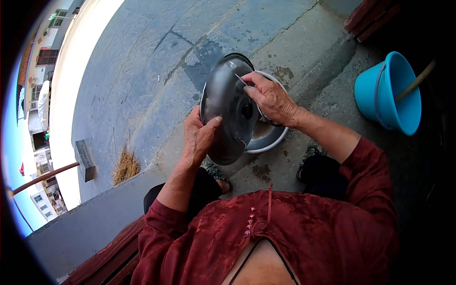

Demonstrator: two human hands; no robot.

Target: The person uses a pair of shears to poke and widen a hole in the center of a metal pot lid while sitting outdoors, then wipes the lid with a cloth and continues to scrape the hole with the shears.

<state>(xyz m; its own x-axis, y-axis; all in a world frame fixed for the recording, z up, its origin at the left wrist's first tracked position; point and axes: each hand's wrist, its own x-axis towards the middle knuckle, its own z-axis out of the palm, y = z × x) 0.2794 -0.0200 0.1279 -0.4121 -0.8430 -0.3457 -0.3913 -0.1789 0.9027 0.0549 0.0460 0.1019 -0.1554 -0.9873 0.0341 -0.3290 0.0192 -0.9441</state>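
1. A tuft of dry straw [126, 166] lies at the left on the concrete ground [142, 71], near the step edge.
2. The left hand [199, 135] clamps the dark pot lid [228, 114] by its near rim, thumb on the face, tilting it upright so its surface faces the person.
3. The right hand [270, 97] pinches a thin metal piece [240, 80] against the lid's centre.
4. A metal basin [268, 135] sits beneath, likely catching drips.
5. A blue bucket [389, 92] stands far right.
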